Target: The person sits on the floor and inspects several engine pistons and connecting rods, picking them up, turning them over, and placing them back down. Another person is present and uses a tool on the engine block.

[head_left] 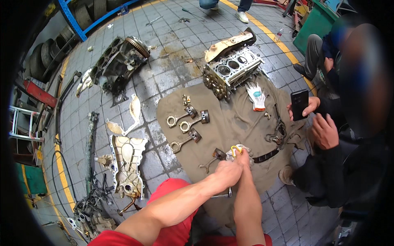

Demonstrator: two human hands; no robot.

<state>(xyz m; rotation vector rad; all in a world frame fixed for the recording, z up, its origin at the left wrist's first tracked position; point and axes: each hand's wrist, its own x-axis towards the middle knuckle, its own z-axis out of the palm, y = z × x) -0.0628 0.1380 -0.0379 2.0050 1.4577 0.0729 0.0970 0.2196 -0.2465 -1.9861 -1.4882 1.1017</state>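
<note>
Right hand (243, 156) grips a yellow-cuffed white fabric glove (240, 147), its bulk just beyond the fingers | left hand (230, 171) curls beside it, hold hidden | grey metal piston with connecting rod (219, 154) lies just left of the grip | risk: a leftward tug could knock it

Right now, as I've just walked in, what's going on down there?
A person's left hand and right hand meet at a white fabric glove with a yellow cuff; the right seems to pinch the cuff, while the left's grip is unclear. Four metal pistons on connecting rods lie on a brown cloth sheet, near a silver metal engine block with round bores. To the right, a co-worker's hand holds a black rectangular phone.
</note>
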